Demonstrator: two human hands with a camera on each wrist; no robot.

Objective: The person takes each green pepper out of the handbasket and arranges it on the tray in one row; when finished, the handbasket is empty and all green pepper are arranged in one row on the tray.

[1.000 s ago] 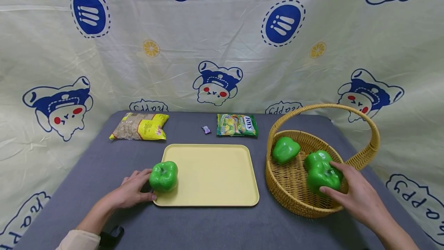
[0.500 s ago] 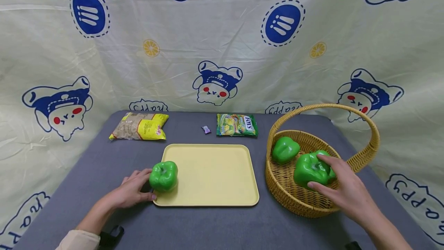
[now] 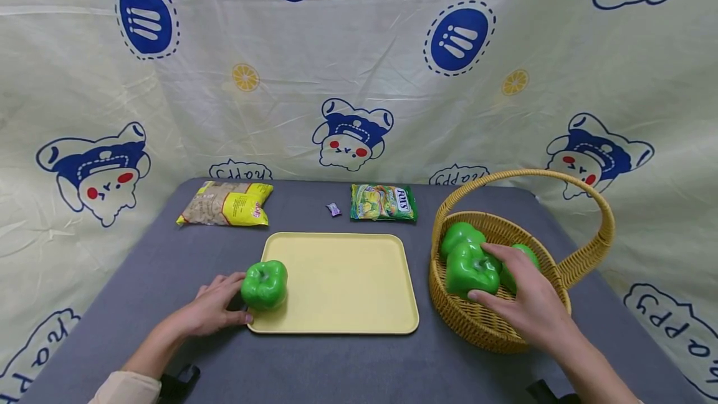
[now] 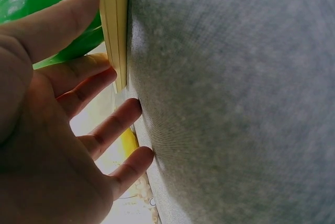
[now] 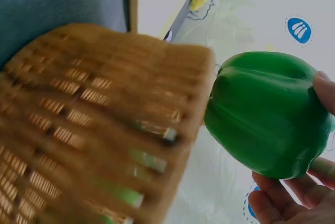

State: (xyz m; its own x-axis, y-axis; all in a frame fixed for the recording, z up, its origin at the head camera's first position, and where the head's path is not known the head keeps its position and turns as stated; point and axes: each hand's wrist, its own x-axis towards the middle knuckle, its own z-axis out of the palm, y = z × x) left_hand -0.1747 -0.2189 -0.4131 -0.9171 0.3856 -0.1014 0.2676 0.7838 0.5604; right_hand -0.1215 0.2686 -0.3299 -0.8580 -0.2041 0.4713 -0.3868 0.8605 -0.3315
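Note:
My right hand [image 3: 533, 298] holds a green bell pepper [image 3: 472, 269] above the wicker basket [image 3: 477, 332], pinched between thumb and fingers. In the right wrist view the held pepper [image 5: 269, 114] is beside the basket's rim [image 5: 193, 77], above its level. Two more green peppers lie in the basket, one at the back left [image 3: 461, 234], one at the right [image 3: 526, 255], partly hidden. On the left end of the cream tray [image 3: 348, 285] sits another pepper [image 3: 265, 285]. My left hand [image 3: 210, 309] rests with extended fingers at the tray's edge; in the left wrist view its fingers [image 4: 123, 122] are spread.
Along the back of the grey table [image 3: 336, 363] lie a yellow-and-clear bag [image 3: 227, 204], a small purple packet [image 3: 333, 209] and a green snack packet [image 3: 383, 202]. The basket's tall handle [image 3: 527, 173] arches over its opening. A printed curtain hangs behind.
My right hand has carried its pepper leftward across the basket, uncovering part of the pepper at the right. My left hand and the pepper on the tray have stayed in place.

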